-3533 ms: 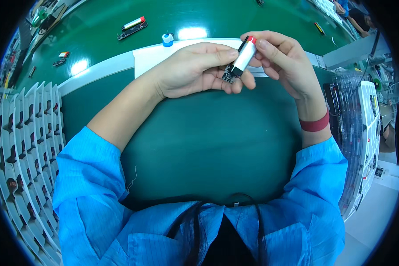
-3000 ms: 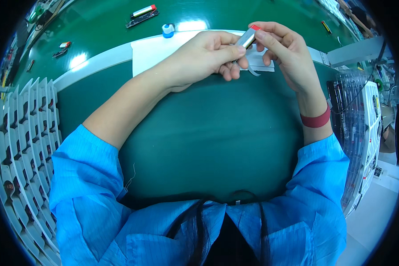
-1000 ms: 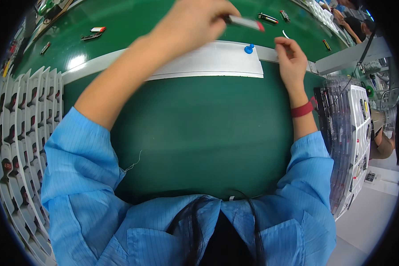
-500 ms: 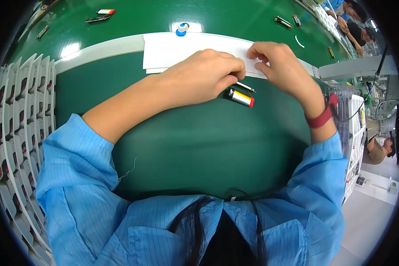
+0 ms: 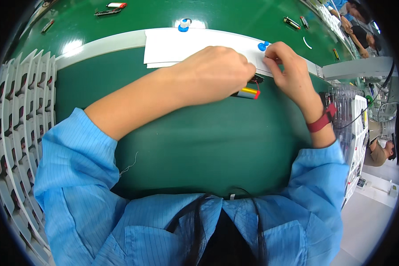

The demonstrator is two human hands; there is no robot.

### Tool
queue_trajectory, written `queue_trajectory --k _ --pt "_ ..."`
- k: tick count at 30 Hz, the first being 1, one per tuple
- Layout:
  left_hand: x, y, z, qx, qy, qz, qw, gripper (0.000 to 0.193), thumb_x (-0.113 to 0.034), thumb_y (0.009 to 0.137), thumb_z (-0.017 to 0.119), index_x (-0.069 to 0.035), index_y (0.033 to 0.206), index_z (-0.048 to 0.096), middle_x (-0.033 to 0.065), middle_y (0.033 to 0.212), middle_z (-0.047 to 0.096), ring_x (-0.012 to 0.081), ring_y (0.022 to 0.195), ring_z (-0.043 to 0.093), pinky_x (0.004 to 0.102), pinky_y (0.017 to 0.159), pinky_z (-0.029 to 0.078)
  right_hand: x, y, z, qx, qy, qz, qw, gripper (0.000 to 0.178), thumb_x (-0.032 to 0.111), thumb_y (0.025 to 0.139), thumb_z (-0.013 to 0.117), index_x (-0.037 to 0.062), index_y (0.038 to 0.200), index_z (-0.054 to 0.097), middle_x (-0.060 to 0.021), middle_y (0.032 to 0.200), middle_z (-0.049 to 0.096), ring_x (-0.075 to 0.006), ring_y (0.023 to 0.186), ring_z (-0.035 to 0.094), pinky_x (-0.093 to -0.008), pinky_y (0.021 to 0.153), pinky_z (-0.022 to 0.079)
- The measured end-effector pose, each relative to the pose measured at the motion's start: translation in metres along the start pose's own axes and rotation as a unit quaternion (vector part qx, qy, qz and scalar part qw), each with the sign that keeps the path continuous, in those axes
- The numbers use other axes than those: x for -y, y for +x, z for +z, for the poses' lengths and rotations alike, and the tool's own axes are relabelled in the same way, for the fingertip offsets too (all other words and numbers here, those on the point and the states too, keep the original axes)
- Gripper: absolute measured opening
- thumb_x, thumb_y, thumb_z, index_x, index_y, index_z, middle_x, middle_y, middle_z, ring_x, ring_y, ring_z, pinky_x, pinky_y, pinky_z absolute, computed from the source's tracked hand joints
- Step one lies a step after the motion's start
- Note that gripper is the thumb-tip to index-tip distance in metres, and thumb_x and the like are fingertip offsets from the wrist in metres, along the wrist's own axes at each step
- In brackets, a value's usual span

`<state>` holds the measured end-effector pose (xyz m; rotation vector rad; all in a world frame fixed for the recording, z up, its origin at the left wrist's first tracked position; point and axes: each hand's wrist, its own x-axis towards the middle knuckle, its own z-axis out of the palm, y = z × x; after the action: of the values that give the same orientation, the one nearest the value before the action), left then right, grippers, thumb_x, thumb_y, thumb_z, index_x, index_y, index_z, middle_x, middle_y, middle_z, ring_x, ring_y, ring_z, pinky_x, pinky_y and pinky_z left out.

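"Head view: battery cell (image 5: 249, 92)?"

"One, red-ended; partly hidden by left hand (image 5: 215, 73), the nearer; long axis roughly crosswise, red end on right hand's (image 5: 290, 71) side."

"Hands?"

"Left: curled, grip hidden, cannot tell. Right: thumb and forefinger curled toward each other; any pinch, cannot tell."

Wide fisheye view from the wearer's head, left camera of a pair, facing down and forward, close above light-blue striped cloth sleeves (image 5: 82, 155), bare left hand (image 5: 217, 71) and bare right hand (image 5: 289, 66), flat dark-green mat (image 5: 208, 142) central, glossy green bench (image 5: 150, 17) farther off.
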<state>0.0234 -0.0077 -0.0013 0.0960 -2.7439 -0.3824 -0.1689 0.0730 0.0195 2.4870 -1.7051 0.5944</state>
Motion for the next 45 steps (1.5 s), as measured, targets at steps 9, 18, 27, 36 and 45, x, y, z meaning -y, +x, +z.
queue_trajectory --k 9,18,27,36,45 --pt "0.022 0.026 0.007 0.051 -0.488 -0.209 0.846 0.023 -0.011 0.082 0.058 0.002 0.100 0.063 0.0064 0.081 0.064 0.0067 0.061 0.054 0.0189 0.057 0.044 0.000 -0.009 0.001 -0.063 0.100 0.141 0.983 0.017 -0.002 0.073 0.059 0.0013 0.088 0.051 -0.0098 0.076 0.057 -0.0207 0.068 0.060 -0.0281 0.064 0.053" --pt "0.024 0.025 0.010 -0.052 -0.627 -0.285 0.723 0.028 -0.012 0.082 0.060 0.005 0.105 0.059 0.0102 0.090 0.063 0.0084 0.075 0.059 0.0199 0.076 0.050 -0.012 -0.023 -0.031 -0.219 0.661 0.261 0.668 0.018 0.004 0.082 0.056 0.0010 0.099 0.051 -0.0106 0.087 0.060 -0.0235 0.081 0.062 -0.0324 0.075 0.053" --pt "0.022 0.023 0.007 -0.093 -0.683 -0.292 0.663 0.029 -0.012 0.085 0.056 0.008 0.106 0.057 0.0153 0.104 0.058 0.0174 0.095 0.059 0.0239 0.088 0.048 -0.010 -0.020 0.004 -0.122 0.721 0.247 0.635 0.014 0.008 0.086 0.054 0.0038 0.098 0.051 -0.0087 0.091 0.061 -0.0228 0.089 0.062 -0.0347 0.083 0.050" --pt "0.025 0.023 0.011 -0.119 -0.718 -0.290 0.622 0.029 -0.009 0.087 0.051 0.013 0.106 0.052 0.0197 0.111 0.052 0.0247 0.102 0.057 0.0277 0.093 0.045 0.008 -0.008 0.014 -0.260 0.590 0.269 0.716 0.014 0.004 0.079 0.064 0.0025 0.090 0.054 -0.0070 0.082 0.062 -0.0103 0.074 0.057 -0.0201 0.062 0.041" --pt "0.024 0.023 0.009 -0.101 -0.722 -0.273 0.628 0.031 -0.010 0.089 0.049 0.014 0.108 0.051 0.0199 0.112 0.051 0.0245 0.104 0.056 0.0284 0.095 0.043 0.007 -0.010 0.018 -0.251 0.549 0.282 0.746 0.014 0.003 0.078 0.065 0.0011 0.088 0.055 -0.0068 0.081 0.062 -0.0089 0.073 0.056 -0.0198 0.065 0.041"
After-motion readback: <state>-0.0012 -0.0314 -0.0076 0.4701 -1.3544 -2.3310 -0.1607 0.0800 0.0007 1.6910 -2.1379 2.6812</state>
